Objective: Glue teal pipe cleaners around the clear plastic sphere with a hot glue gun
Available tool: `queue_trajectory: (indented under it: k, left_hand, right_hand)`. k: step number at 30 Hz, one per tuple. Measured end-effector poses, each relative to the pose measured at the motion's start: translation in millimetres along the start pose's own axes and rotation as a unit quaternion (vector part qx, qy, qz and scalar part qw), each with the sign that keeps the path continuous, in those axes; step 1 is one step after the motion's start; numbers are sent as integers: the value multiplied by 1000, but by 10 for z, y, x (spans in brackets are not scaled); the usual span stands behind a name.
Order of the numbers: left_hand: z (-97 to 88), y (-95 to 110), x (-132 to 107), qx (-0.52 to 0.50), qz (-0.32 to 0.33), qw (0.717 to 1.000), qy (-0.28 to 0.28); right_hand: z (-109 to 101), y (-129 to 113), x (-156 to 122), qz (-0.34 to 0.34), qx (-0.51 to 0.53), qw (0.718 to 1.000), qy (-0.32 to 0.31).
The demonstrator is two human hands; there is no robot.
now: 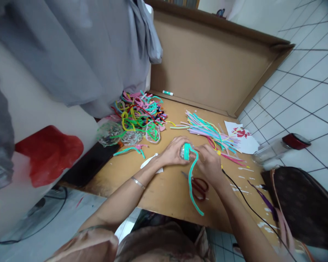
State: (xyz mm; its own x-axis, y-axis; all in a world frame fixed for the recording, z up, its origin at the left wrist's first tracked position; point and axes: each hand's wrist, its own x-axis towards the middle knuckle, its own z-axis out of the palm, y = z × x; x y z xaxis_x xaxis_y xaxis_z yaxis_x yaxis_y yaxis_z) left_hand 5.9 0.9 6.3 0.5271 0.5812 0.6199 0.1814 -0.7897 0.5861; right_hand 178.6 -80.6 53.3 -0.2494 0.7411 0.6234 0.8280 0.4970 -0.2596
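My left hand (176, 151) is wrapped round a small clear rounded object (182, 152), which looks like a little container with a teal band round it. From this band a long teal pipe cleaner (191, 182) curves down towards the table's front edge. The fingers of my right hand (209, 163) are closed at the upper bend of the pipe cleaner, close beside the object; their tips are partly hidden. Beneath the strand lie red-handled scissors (200, 189). A white piece of paper (153, 163) is under my left wrist.
Tangled pipe cleaners (139, 111) heap at the back left; a straight bundle (207, 129) lies back right. A black cord (243, 196) runs from a yellow item (218, 153) behind my right hand. A bottle (273, 151) and brown bag (303, 203) stand right. Cardboard (207, 62) rises behind.
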Motion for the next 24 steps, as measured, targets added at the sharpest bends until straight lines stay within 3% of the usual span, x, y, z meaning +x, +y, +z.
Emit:
queue_trajectory:
  k: [5, 12, 24]
  left_hand:
    - [1, 6, 5, 0, -11, 1000, -6]
    - [-14, 6, 7, -4, -18, 1000, -19]
    - [-31, 4, 6, -16, -17, 999, -25]
  right_hand:
    - [-15, -161, -61, -5, -52, 998, 47]
    - [28, -245, -171, 29, 51, 996, 69]
    - [-4, -333, -298, 84, 118, 987, 76]
